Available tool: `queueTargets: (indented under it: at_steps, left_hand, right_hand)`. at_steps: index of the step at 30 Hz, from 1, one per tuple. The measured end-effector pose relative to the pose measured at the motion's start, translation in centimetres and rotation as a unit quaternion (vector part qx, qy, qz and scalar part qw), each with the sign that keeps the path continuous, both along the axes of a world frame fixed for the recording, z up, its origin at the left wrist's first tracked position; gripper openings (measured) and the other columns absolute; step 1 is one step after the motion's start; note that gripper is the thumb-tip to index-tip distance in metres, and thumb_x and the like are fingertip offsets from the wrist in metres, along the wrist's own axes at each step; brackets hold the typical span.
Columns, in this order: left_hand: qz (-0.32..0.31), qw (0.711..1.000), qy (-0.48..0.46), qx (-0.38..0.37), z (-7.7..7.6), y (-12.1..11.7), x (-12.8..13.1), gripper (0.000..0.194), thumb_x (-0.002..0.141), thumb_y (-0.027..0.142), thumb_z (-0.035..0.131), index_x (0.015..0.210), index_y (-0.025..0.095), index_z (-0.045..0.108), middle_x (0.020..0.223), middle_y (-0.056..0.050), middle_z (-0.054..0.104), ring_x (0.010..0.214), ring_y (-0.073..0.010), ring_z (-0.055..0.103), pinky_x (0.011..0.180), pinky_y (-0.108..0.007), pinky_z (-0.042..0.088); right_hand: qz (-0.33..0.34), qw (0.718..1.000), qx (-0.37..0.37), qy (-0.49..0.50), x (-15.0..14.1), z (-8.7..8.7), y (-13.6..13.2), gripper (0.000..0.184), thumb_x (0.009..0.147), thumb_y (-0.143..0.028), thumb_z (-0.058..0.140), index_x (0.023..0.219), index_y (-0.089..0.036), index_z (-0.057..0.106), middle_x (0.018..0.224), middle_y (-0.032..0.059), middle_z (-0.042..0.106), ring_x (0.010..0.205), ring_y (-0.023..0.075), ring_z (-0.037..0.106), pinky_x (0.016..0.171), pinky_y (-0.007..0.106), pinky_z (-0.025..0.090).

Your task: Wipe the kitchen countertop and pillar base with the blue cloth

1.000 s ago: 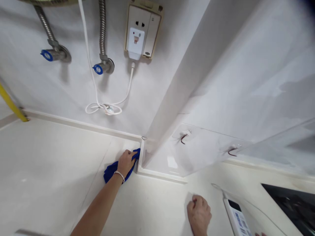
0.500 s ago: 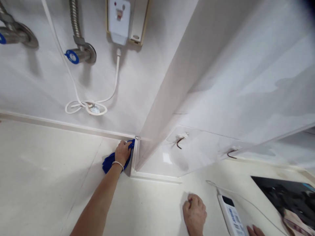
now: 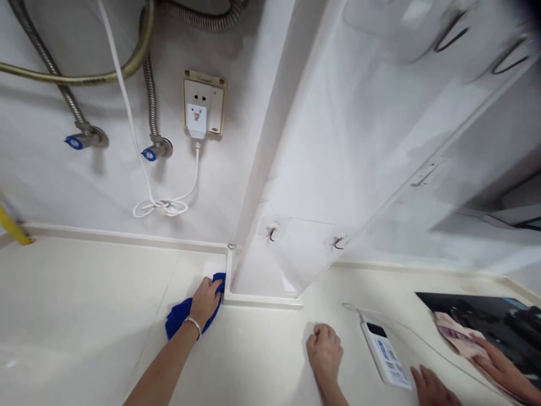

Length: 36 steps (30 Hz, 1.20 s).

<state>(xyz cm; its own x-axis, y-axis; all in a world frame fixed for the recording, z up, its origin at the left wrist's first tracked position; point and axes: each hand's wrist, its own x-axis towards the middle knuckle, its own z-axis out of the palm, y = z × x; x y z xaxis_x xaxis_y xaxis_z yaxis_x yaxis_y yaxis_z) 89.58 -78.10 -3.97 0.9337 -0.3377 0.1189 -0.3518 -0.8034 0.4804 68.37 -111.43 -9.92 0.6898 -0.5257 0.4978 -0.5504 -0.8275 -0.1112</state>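
My left hand (image 3: 205, 301), a band on its wrist, is closed on a blue cloth (image 3: 180, 317). It presses the cloth against the countertop (image 3: 236, 349) beside the raised trim at the foot of a white pillar (image 3: 279, 270). Part of the cloth spreads out to the left, from under the palm. My right hand (image 3: 324, 351) rests on the counter in front of the pillar, fingers curled into a loose fist with nothing visible in it.
A white power strip (image 3: 386, 355) with a cord lies right of my right hand. Another person's hands (image 3: 435, 386) are beyond it, one on a pinkish cloth (image 3: 459, 335) by a black cooktop (image 3: 486, 316). Valves (image 3: 156, 149), a plug (image 3: 196, 119) and hooks (image 3: 273, 232) line the walls.
My left hand has drawn the blue cloth along the trim, away from the corner and toward me. The view has shifted back, showing more wall. My right hand stays in its place on the counter.
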Motion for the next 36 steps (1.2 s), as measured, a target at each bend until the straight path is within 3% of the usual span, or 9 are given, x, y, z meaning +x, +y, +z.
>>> queueTargets:
  at_steps: [6, 11, 15, 18, 23, 26, 30, 36]
  left_hand:
    - [0.001, 0.997, 0.025, -0.067, 0.3, 1.1, -3.2, 0.037, 0.083, 0.02, 0.049, 0.115, 0.024, 0.066, 0.112, -0.01, 0.057, 0.103, -0.0244, 0.06, 0.093, -0.04, 0.05]
    - [0.035, 0.978, 0.058, -0.196, 0.1, 2.4, -3.2, 0.027, 0.079, 0.029, 0.056, 0.102, 0.025, 0.068, 0.111, -0.006, 0.066, 0.105, -0.0235, 0.064, 0.103, -0.04, 0.048]
    - [0.129, 0.931, 0.083, -0.332, -0.1, 2.8, -2.1, 0.045, 0.082, 0.051, 0.053, 0.112, 0.02, 0.065, 0.115, -0.011, 0.071, 0.114, -0.0273, 0.063, 0.11, -0.045, 0.044]
    - [0.191, 0.882, 0.107, -0.418, -0.1, 2.2, -1.5, 0.057, 0.078, 0.06, 0.058, 0.115, 0.017, 0.064, 0.119, -0.013, 0.071, 0.119, -0.0293, 0.062, 0.112, -0.046, 0.042]
    - [0.218, 0.803, 0.161, -0.531, 0.3, -0.2, -0.8, 0.056, 0.081, 0.06, 0.056, 0.118, 0.018, 0.065, 0.121, -0.01, 0.072, 0.117, -0.0255, 0.065, 0.109, -0.044, 0.048]
    - [0.214, 0.778, 0.199, -0.556, 0.5, -1.6, -0.5, 0.051, 0.085, 0.058, 0.053, 0.116, 0.02, 0.067, 0.123, -0.009, 0.072, 0.119, -0.0244, 0.064, 0.11, -0.043, 0.048]
    - [0.205, 0.78, 0.25, -0.536, 0.7, -2.8, 0.2, 0.05, 0.075, 0.052, 0.07, 0.113, 0.019, 0.069, 0.122, -0.011, 0.072, 0.116, -0.0266, 0.066, 0.111, -0.045, 0.047]
    - [0.183, 0.827, 0.249, -0.47, 1.8, -1.9, 1.7, 0.049, 0.065, 0.049, 0.08, 0.103, 0.018, 0.072, 0.105, -0.01, 0.076, 0.107, -0.0304, 0.068, 0.109, -0.049, 0.047]
  right_hand:
    - [-0.001, 1.0, -0.001, -0.007, 0.1, -0.5, -0.2, 0.007, 0.085, -0.017, 0.049, 0.088, -0.021, 0.053, 0.095, 0.006, 0.06, 0.085, 0.023, 0.052, 0.07, 0.032, 0.029]
    - [-0.001, 1.0, 0.01, -0.015, 0.2, -0.8, -0.3, 0.007, 0.084, -0.016, 0.049, 0.088, -0.021, 0.053, 0.096, 0.0054, 0.06, 0.087, 0.0225, 0.052, 0.071, 0.031, 0.029]
    - [0.004, 1.0, 0.02, -0.018, 0.3, -0.8, -0.3, 0.007, 0.085, -0.016, 0.048, 0.087, -0.022, 0.051, 0.095, 0.005, 0.059, 0.088, 0.0225, 0.052, 0.072, 0.032, 0.03]
    - [0.005, 0.999, 0.027, -0.016, 0.3, -0.6, -0.2, 0.007, 0.085, -0.016, 0.048, 0.086, -0.022, 0.05, 0.094, 0.0048, 0.059, 0.088, 0.0228, 0.052, 0.072, 0.032, 0.031]
    - [0.004, 0.999, 0.031, -0.02, 0.3, -0.3, -0.1, 0.008, 0.085, -0.015, 0.047, 0.086, -0.023, 0.049, 0.093, 0.0048, 0.059, 0.087, 0.0229, 0.052, 0.072, 0.033, 0.031]
    - [0.003, 0.999, 0.023, -0.023, 0.3, -0.3, -0.1, 0.009, 0.085, -0.014, 0.047, 0.085, -0.023, 0.049, 0.093, 0.0046, 0.059, 0.086, 0.0225, 0.051, 0.071, 0.032, 0.031]
    - [0.013, 0.999, 0.024, -0.021, 0.3, -0.3, -0.3, 0.01, 0.084, -0.013, 0.047, 0.085, -0.023, 0.049, 0.093, 0.0044, 0.059, 0.086, 0.0221, 0.051, 0.072, 0.032, 0.031]
    - [0.004, 0.999, 0.036, -0.011, 0.4, -0.1, -0.3, 0.012, 0.083, -0.012, 0.046, 0.086, -0.023, 0.049, 0.092, 0.0038, 0.059, 0.086, 0.0218, 0.051, 0.073, 0.032, 0.031]
